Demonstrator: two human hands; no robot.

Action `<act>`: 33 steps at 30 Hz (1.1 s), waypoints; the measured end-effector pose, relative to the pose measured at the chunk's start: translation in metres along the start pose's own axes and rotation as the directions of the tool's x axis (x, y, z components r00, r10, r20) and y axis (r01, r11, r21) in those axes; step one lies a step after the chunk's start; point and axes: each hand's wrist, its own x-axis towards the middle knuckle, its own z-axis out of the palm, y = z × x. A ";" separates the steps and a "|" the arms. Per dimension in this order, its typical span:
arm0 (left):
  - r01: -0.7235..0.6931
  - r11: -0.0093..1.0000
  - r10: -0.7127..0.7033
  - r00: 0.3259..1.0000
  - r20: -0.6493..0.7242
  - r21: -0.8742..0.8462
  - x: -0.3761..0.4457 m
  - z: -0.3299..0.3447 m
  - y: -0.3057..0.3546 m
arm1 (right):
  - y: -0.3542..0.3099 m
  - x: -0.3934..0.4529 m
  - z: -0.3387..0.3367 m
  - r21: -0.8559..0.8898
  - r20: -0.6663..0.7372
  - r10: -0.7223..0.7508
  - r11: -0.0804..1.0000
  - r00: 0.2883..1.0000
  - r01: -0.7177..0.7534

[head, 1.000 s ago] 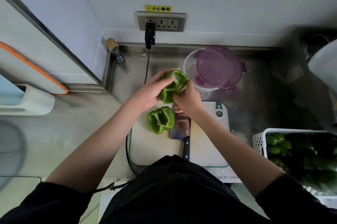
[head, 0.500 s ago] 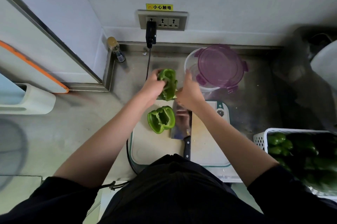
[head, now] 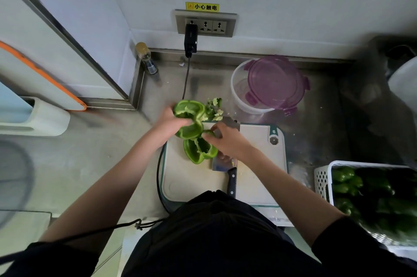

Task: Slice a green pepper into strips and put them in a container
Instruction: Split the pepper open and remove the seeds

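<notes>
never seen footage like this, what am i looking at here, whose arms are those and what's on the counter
There is no machine here: a person wears a wide-angle camera on the head, so you look down along their own two arms. The left hand grips a hollowed green pepper half. The right hand reaches in beside it; whether its fingers pinch anything is unclear. A second pepper half lies on the white cutting board, next to a cleaver lying flat. The torn-out core and seeds sit just beyond the board. Behind stands a clear container with a purple lid resting askew on it. A white basket of peppers sits at right.
</notes>
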 end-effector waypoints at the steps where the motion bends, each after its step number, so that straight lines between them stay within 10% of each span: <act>1: 0.015 0.999 -0.016 1.000 -0.016 -0.032 0.000 -0.003 -0.008 | 0.001 0.001 0.005 0.002 0.027 -0.007 1.000 1.000 0.007; 8: 0.054 0.997 -0.059 0.991 0.119 0.047 -0.020 -0.019 -0.038 | 0.012 -0.006 0.012 0.286 0.211 0.004 0.956 0.978 -0.066; 10: 0.087 0.993 -0.099 0.985 0.142 0.085 -0.024 -0.021 -0.049 | 0.023 -0.013 0.014 0.339 0.069 0.103 0.933 0.992 -0.121; 13: 0.075 0.991 -0.090 0.986 0.142 0.106 -0.031 -0.019 -0.059 | 0.053 -0.031 0.021 0.069 -0.191 0.229 0.973 0.955 -0.219; 18: 0.078 0.967 -0.135 0.964 0.227 0.244 -0.033 -0.014 -0.069 | 0.056 -0.039 0.042 -0.151 -0.155 0.301 0.934 0.941 -0.323; 25: 0.048 0.943 -0.134 0.961 0.242 0.330 -0.035 -0.009 -0.074 | 0.065 -0.059 0.018 0.424 -0.192 0.207 0.899 0.959 -0.109; 33: -0.060 0.918 -0.072 0.947 0.313 0.393 -0.039 -0.008 -0.082 | 0.080 -0.074 -0.022 -0.150 -0.282 -0.078 0.988 0.956 0.037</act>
